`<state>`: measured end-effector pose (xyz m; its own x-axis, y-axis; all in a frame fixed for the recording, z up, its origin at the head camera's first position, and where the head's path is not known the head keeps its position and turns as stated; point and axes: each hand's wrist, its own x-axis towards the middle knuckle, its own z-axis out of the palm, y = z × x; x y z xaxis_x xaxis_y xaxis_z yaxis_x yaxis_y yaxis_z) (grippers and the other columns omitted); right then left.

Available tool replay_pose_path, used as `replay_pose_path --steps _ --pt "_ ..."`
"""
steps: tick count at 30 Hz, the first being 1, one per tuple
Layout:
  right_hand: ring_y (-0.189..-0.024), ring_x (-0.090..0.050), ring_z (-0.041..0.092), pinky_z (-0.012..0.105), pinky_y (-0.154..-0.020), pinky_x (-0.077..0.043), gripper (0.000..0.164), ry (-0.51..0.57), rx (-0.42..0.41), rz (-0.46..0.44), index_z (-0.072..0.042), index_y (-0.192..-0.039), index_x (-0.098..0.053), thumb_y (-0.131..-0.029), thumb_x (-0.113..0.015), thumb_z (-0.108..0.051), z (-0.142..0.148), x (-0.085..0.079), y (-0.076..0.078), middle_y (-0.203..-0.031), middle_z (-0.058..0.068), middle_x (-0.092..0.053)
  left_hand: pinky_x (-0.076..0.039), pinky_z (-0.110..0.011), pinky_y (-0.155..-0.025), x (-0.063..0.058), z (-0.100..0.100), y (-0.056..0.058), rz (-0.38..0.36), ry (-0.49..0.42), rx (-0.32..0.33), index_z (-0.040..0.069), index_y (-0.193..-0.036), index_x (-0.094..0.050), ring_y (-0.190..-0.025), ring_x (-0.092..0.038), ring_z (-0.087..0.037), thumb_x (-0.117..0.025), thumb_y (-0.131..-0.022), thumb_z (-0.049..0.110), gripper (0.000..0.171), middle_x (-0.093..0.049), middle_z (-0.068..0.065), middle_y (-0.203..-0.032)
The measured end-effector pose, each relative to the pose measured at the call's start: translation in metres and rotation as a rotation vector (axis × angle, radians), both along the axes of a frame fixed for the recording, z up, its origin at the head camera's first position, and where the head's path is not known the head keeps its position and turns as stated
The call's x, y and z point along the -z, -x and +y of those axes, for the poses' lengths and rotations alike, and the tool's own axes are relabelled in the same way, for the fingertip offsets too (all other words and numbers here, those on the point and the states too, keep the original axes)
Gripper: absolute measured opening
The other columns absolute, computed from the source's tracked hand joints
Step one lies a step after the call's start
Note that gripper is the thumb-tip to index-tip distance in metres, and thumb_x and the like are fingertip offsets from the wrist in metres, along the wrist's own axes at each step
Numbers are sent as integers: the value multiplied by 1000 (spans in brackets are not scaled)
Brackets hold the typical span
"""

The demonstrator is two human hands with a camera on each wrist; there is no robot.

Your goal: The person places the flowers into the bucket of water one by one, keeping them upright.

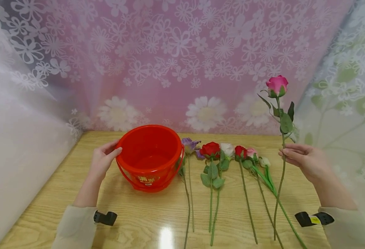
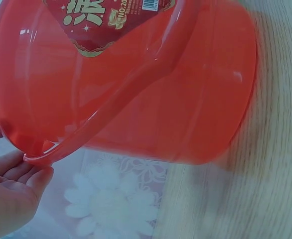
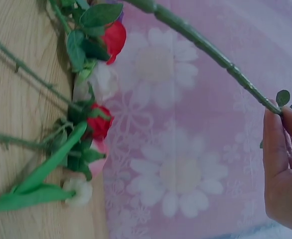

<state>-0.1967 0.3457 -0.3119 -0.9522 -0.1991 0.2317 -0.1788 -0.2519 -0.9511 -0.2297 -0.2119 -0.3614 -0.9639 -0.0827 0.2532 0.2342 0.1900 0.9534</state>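
We see the left grip, a bare hand, pinching the top edge of the red bucket on its left side. The thumb lies over the edge, near one end of the bucket's handle. The red bucket stands upright on the bench, left of all the flowers, and its handle hangs down along the front. We can spot a shiny label with gold writing on the bucket's side.

We see the right grip pinching the thin stem of the bright pink rose. The rose is held up tall on the right, well apart from the bucket, with its bloom and leaves above the fingers. Its long stem hangs down in front of the other stems, and we cannot tell if its tip touches the bench.

More flowers lie in a row on the bench, with their stems toward us. From left to right we find a purple flower just beside the bucket, a big red rose, a white flower, a small red rose, a pale pink rose and a white tulip. Behind them we see a pink cloth covered with white flower shapes
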Motion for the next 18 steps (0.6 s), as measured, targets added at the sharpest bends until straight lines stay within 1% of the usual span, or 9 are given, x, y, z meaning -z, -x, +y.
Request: replay_pose_path --steps 3,9,13,16,18 --pt "-82 -63 15 22 -72 -50 28 3 -8 11 -3 -95 -66 -87 -44 12 -10 -3 2 -89 8 -65 -45 -13 -75 -1 1 -1 -3 -16 8 -11 -122 -46 -89 -53 2 -56 -86 6 41 -47 -27 -119" --pt "-82 -63 15 23 -71 -50 27 4 -24 30 -4 -95 -65 -87 -45 11 -29 -9 9 -88 6 -64 -45 -13 -76 -2 2 -3 -18 -8 16 -10 -124 -45 -92 -53 0 -56 -87 9 44 -46 -26 -121" --pt "-82 -63 15 24 -72 -50 24 29 -44 34 -3 -93 -65 -86 -46 10 -43 -14 14 -87 6 -64 -45 -14 -76 -2 2 -2 -26 -15 8 -9 -124 -45 -96 -53 -6 -56 -87 10 44 -46 -25 -122" --pt "-81 -63 16 25 -72 -50 24 51 -61 45 -2 -92 -66 -86 -47 10 -52 -17 17 -86 7 -64 -45 -14 -76 -1 1 -1 -31 -18 2 -9 -124 -46 -95 -53 -5 -57 -86 9 43 -46 -24 -123" --pt "-81 -63 16 25 -72 -51 24 64 -69 47 -2 -92 -66 -86 -46 10 -58 -19 19 -85 7 -65 -45 -14 -76 -1 0 -1 -39 -10 2 -8 -124 -46 -92 -53 -1 -57 -86 10 44 -46 -24 -123"
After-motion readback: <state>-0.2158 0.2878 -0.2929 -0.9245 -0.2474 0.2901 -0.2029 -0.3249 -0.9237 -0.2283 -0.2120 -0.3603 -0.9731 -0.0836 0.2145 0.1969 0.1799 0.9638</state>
